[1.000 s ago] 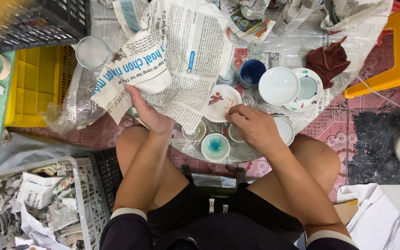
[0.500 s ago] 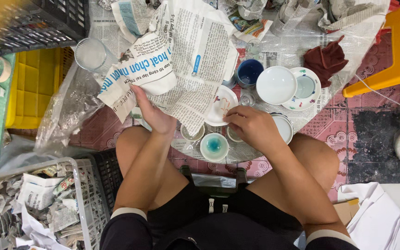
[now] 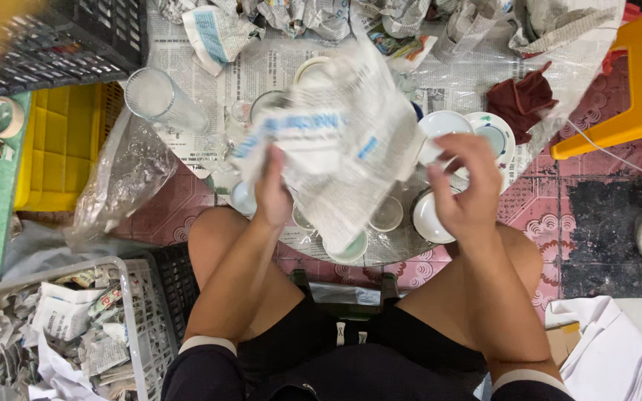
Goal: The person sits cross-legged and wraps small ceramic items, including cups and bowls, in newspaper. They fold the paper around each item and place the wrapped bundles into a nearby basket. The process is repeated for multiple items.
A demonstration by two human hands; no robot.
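Hanging blurred between both raised hands, the sheet of newspaper (image 3: 343,148) spreads above the small dishes on the floor. The left hand (image 3: 273,194) has its fingers clamped on the sheet's lower left part, the paper rising up and over them. The right hand (image 3: 466,189) sits just past the sheet's right edge, fingers curled loosely together; whether they pinch the paper I cannot tell. Beneath the fingers lie white saucers (image 3: 432,217), and farther left a clear glass (image 3: 163,100) on its side.
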